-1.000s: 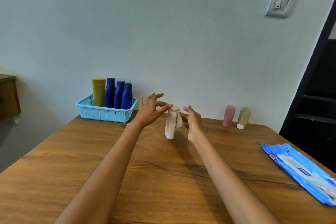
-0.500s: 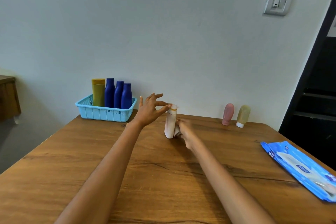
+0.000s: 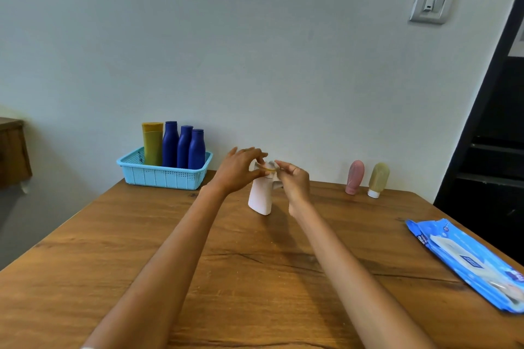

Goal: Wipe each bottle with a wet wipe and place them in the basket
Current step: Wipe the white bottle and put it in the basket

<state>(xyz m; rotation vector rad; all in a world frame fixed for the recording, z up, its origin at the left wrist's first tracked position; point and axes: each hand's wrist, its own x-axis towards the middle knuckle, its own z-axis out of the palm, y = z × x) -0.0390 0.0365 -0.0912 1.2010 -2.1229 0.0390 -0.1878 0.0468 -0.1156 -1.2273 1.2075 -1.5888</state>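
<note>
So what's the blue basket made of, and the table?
The blue basket looks like moulded plastic: glossy, one even colour, walls pierced with rows of tiny holes. The table looks like wood or a wood-look top: brown grain lines, a dark crack-like streak, dull sheen. Which one, I cannot tell.

The brown wooden table (image 3: pixel 170 249) has a smooth matt finish with dark grain lines and a crack. The light blue basket (image 3: pixel 164 177) looks like perforated plastic, fairly matt. The three dark blue bottles (image 3: pixel 184 146) look like smooth plastic with a soft sheen. The blue wet wipe pack (image 3: pixel 467 263) is glossy, crinkly plastic film. The white bottle (image 3: pixel 261 195) looks smooth and matt.
</note>
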